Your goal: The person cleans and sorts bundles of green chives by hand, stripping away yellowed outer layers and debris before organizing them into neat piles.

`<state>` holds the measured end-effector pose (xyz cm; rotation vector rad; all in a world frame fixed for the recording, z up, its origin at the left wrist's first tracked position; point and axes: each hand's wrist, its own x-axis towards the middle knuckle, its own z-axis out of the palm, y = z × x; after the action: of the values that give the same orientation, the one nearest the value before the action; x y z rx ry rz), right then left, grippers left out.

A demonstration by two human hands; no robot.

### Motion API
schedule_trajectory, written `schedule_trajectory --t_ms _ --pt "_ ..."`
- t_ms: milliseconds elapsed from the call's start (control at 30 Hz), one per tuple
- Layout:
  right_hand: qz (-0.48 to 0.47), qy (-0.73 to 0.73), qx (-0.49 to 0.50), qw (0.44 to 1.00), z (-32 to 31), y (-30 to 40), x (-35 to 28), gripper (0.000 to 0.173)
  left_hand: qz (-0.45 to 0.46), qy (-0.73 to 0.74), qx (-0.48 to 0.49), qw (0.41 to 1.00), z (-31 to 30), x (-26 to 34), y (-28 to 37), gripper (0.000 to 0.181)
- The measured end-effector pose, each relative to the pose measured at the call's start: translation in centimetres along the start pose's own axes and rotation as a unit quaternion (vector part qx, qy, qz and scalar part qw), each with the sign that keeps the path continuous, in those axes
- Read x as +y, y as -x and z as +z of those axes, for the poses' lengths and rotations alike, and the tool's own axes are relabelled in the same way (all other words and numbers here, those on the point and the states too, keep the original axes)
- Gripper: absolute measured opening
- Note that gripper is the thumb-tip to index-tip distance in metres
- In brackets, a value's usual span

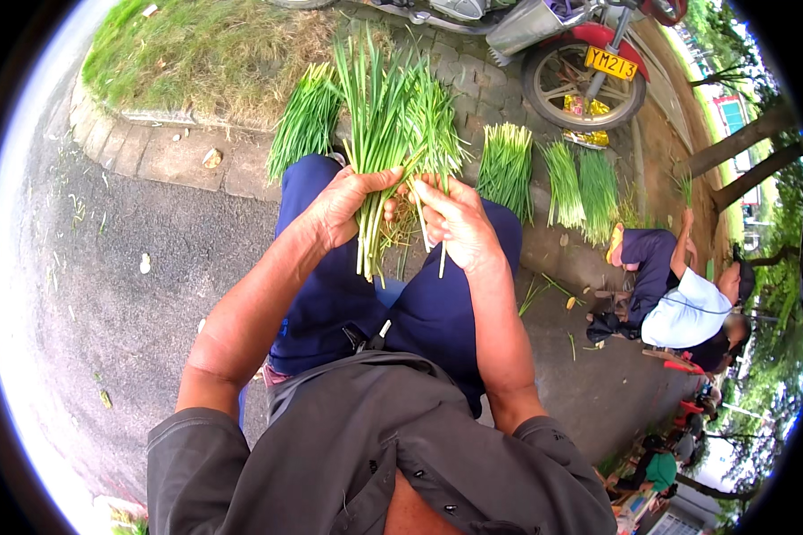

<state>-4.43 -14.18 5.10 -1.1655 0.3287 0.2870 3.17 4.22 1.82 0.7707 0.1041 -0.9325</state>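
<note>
My left hand (350,198) is closed around a bunch of long green chives (377,114), leaves pointing away from me and pale stalk ends towards my lap. Close beside it, my right hand (456,219) pinches a few loose chive stalks (442,262). The fingertips of both hands nearly meet at the bunch's right side. Beyond my right hand lies a looser heap of chives (439,120). Past my left knee rests another pile of chives (308,117). Some roots and trimmings (401,224) show between my knees, partly hidden by the hands.
More chive bundles (506,167) (579,190) lie on the paving to the right. A parked motorcycle's wheel (583,83) stands behind them. A low kerb (174,157) borders the grass on the left. At right, a seated person (676,301) holds up some green stalks.
</note>
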Motion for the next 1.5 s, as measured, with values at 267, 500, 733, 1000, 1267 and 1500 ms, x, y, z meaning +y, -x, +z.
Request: schedule_trajectory --t_ms 267,500,733,1000,1267,1500 --pt "0.014 -0.012 -0.013 1.000 0.2 0.2 0.0 0.015 0.018 -0.042 -0.038 0.998 0.4 -0.2 0.1 0.016" --pt "-0.013 -0.027 0.003 1.000 -0.2 0.1 0.3 0.014 0.016 -0.029 -0.037 0.999 0.6 -0.4 0.1 0.019" --pt "-0.073 -0.096 0.011 0.993 -0.8 -0.1 0.6 0.018 0.009 0.011 -0.025 1.000 1.2 -0.6 0.3 0.017" --pt "-0.173 -0.142 0.026 0.974 -1.6 0.3 0.2 0.032 0.018 0.049 -0.010 0.999 0.2 -0.3 0.2 0.018" --pt "-0.130 -0.059 0.036 0.989 -0.4 0.2 1.3 0.046 0.097 0.005 -0.018 0.995 2.1 -0.9 0.8 0.027" --pt "-0.127 -0.002 0.063 0.990 0.5 0.0 1.5 0.045 0.116 -0.013 -0.020 0.993 1.9 -1.6 0.9 0.025"
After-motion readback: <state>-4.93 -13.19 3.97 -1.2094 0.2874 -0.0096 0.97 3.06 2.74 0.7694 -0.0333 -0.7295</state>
